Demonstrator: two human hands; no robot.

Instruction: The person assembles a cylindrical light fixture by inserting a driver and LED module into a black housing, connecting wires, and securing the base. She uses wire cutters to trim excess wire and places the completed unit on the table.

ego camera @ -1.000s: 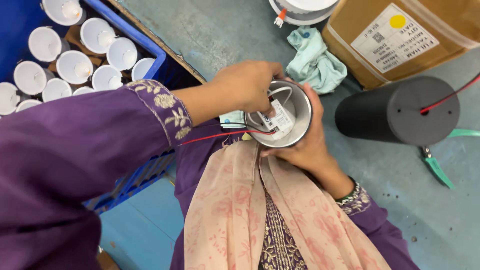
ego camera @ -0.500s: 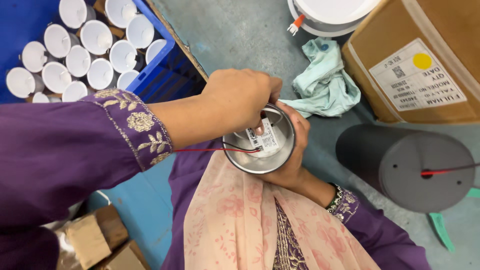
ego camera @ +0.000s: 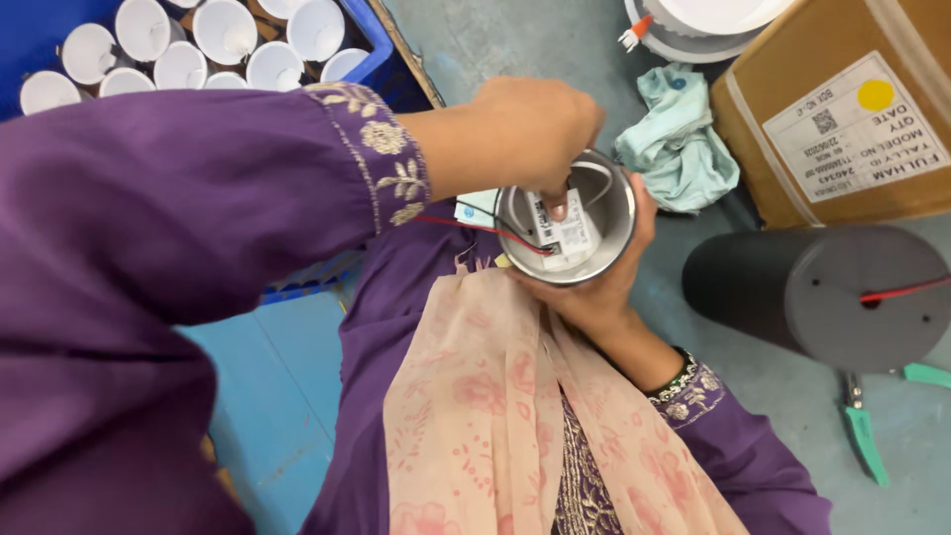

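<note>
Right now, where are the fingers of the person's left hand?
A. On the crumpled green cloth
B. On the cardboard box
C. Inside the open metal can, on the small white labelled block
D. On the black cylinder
C: the left hand reaches over the rim of the round metal can, a fingertip pressing the small white block inside, while the right hand cups the can from below.
</note>
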